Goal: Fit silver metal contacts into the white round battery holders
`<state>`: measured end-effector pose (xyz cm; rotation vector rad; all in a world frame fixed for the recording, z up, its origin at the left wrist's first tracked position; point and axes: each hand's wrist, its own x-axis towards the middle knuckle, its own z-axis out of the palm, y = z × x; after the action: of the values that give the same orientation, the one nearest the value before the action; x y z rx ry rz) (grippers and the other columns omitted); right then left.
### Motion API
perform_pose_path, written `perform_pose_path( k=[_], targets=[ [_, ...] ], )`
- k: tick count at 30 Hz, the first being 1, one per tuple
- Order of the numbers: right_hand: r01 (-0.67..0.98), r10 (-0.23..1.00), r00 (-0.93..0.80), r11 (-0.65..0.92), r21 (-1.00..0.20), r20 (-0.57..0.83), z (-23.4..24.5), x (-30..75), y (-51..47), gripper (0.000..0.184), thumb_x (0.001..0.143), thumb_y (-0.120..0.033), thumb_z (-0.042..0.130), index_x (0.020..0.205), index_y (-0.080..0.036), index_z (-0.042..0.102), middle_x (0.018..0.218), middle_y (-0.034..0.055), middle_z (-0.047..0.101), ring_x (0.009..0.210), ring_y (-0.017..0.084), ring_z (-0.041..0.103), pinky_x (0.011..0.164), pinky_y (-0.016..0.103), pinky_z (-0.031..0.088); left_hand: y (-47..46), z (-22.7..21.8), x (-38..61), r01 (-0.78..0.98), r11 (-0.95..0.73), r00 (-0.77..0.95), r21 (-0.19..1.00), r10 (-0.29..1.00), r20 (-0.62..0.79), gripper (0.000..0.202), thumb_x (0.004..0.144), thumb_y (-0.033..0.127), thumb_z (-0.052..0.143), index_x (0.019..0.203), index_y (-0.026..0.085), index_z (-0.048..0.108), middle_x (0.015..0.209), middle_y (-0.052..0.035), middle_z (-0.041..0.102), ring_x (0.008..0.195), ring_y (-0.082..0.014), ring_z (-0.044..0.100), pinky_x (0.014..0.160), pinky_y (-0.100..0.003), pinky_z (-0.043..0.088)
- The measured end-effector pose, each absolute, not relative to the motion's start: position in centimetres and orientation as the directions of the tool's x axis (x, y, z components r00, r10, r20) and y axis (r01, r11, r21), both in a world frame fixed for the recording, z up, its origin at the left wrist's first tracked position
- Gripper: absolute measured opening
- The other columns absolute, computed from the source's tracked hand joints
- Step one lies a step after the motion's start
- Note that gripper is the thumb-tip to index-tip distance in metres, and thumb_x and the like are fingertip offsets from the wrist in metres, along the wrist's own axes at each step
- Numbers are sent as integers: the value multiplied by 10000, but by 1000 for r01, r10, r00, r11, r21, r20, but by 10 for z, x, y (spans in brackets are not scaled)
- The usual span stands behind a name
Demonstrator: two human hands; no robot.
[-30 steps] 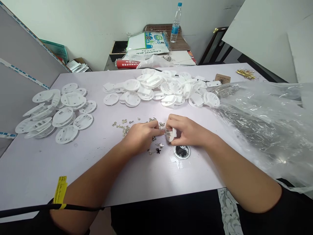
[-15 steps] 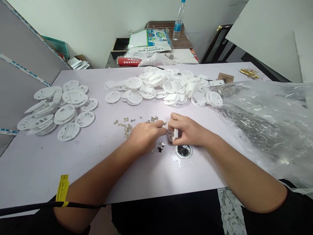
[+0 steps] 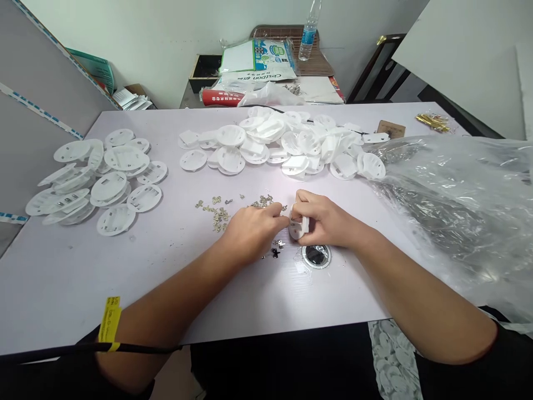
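My right hand (image 3: 325, 219) is closed round a white round plastic piece (image 3: 298, 229), tilted up on its edge above the table. Thumb and forefinger of my left hand (image 3: 252, 230) are pinched together against the near face of that piece. Whatever lies between those fingertips is hidden. Small metal contact pieces (image 3: 220, 216) are scattered beside and beyond my left hand, and a few more metal bits (image 3: 276, 248) lie just below it. A round dark disc with a pale rim (image 3: 316, 255) rests on the table under my right hand.
White round plastic pieces lie in a heap (image 3: 266, 139) at the back and another pile (image 3: 110, 186) at left. A large clear plastic bag (image 3: 449, 211) covers the right side. A black cable with a yellow tag (image 3: 110, 320) crosses my left arm. A water bottle (image 3: 308, 39) stands behind.
The view has shifted slightly. Both hands stay together at the white piece, and my left fingertips remain pressed to it; little else differs.
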<state>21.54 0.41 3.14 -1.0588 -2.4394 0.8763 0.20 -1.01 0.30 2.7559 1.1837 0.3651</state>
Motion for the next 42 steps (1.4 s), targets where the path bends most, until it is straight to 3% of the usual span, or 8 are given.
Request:
perform_pose_path(
  k=[6, 9, 13, 16, 19, 25, 35, 42],
  targets=[
    [571, 787, -613, 497, -653, 64, 36, 221, 9, 260, 631, -112, 689, 809, -201, 521, 832, -12, 474, 680, 110, 472, 540, 223, 369, -8, 0, -10, 617, -733, 658, 286, 680, 324, 488, 779, 26, 454, 1072, 290, 741, 782, -11, 533, 542, -105, 302, 463, -260, 184],
    [539, 858, -494, 432, -723, 144, 34, 222, 11, 315, 628, -129, 711, 872, -214, 529, 832, -17, 545, 676, 114, 484, 566, 235, 384, -5, 4, -17, 543, -653, 509, 527, 756, 412, 313, 926, 174, 525, 1152, 266, 722, 865, -19, 571, 602, -87, 416, 538, -236, 349],
    [275, 938, -346, 139, -951, 37, 32, 211, 7, 279, 775, -253, 686, 1017, -216, 552, 811, 0, 632, 679, 139, 585, 625, 278, 475, -1, 9, -15, 256, -549, 367, 795, 816, 446, 268, 882, 301, 697, 1137, 224, 724, 893, -31, 541, 678, -92, 465, 628, -241, 439],
    [102, 923, -374, -64, -993, -97, 32, 199, 2, 319, 851, -413, 681, 1049, -179, 592, 745, 26, 679, 683, 165, 654, 659, 309, 525, -1, 9, -11, 126, -472, 291, 873, 859, 422, 171, 856, 310, 733, 983, 196, 741, 868, -34, 546, 685, -95, 457, 619, -243, 421],
    [73, 892, -425, -136, -988, -154, 33, 193, -2, 400, 868, -538, 663, 992, -160, 628, 745, 43, 693, 598, 147, 642, 568, 277, 509, -3, 9, -10, -36, -255, 290, 966, 923, 254, 220, 852, 373, 736, 896, 164, 683, 829, -31, 569, 632, -83, 459, 557, -237, 378],
    [232, 919, -379, -19, -973, -108, 29, 196, -5, 583, 874, -681, 576, 629, -152, 573, 554, 16, 571, 485, 93, 500, 477, 234, 386, -7, 14, -11, -228, 107, 381, 968, 924, -13, 358, 801, 454, 777, 915, 157, 614, 601, 42, 482, 491, -46, 366, 460, -194, 274],
    [307, 938, -300, 269, -913, 176, 27, 195, -11, 346, 789, -454, 773, 1008, -214, 654, 822, 13, 663, 682, 143, 588, 580, 261, 468, -7, 11, -9, -292, 175, 452, 940, 892, -26, 252, 819, 371, 780, 860, 146, 673, 640, 33, 536, 518, -25, 417, 504, -170, 354],
    [377, 950, -236, 285, -881, 206, 28, 191, -12, 272, 791, -449, 741, 890, -202, 684, 712, -2, 650, 612, 139, 574, 545, 261, 460, -8, 9, -6, -269, 185, 464, 945, 885, -41, 277, 814, 397, 780, 888, 149, 678, 676, 18, 593, 513, -34, 444, 502, -179, 368]
  ],
)
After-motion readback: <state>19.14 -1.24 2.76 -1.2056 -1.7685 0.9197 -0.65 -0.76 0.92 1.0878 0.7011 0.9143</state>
